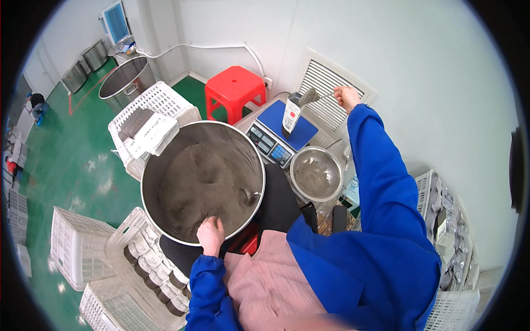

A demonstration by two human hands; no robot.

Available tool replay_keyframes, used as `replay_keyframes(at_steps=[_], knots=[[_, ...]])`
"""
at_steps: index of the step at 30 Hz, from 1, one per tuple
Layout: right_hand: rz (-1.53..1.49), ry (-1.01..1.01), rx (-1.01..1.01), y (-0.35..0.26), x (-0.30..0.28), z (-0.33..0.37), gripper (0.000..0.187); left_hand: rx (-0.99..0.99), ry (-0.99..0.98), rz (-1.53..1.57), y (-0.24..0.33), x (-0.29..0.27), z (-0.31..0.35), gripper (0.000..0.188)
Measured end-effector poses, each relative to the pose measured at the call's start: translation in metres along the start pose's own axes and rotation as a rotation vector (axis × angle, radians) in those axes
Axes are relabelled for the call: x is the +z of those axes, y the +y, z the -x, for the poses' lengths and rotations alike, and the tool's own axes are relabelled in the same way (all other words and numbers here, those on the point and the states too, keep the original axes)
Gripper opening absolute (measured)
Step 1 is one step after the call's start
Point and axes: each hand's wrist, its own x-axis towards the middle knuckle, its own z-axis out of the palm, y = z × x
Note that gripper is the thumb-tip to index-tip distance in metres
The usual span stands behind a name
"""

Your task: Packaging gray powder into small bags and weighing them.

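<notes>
My right hand (pixel 346 99) grips the thin handle of a spoon. The spoon's bowl, heaped with grey powder (pixel 309 96), is at the top of a white pouch (pixel 290 115). That pouch stands tilted on the blue plate of a digital scale (pixel 301 132). My left hand (pixel 211 236) is curled over the near rim of a large steel pot (pixel 144 190), its fingertips partly hidden. Grey-brown powder (pixel 193 171) fills much of the pot, with a metal scoop (pixel 251 195) stuck in it at the right. Beside the scale sits a steel bowl (pixel 337 161) with some powder inside.
A red stool (pixel 234 85) stands behind the pot. White crates (pixel 77 243) sit at the left, one holding several filled pouches (pixel 156 265). Flat pouches (pixel 157 134) lie on another crate. Silvery packs (pixel 455 243) fill a crate at right. A person (pixel 37 102) is far left.
</notes>
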Motion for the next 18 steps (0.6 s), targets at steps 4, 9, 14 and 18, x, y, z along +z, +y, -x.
replay_keyframes(at_steps=[4, 9, 14, 18], knots=[[-0.031, -0.038, 0.053, -0.004, -0.026, 0.023, 0.022, 0.016, 0.034, -0.014, -0.004, 0.002, -0.001, 0.021], [0.070, -0.054, 0.074, 0.035, -0.064, 0.063, 0.023, -0.002, 0.005, 0.000, -0.005, 0.002, 0.000, 0.024], [0.779, -0.200, -0.260, 0.133, -0.064, 0.107, 0.025, -0.028, 0.003, 0.014, -0.002, 0.000, 0.003, 0.025], [1.245, -0.381, -0.630, 0.152, -0.041, 0.149, 0.020, -0.104, -0.275, 0.009, -0.006, -0.006, 0.000, 0.023]])
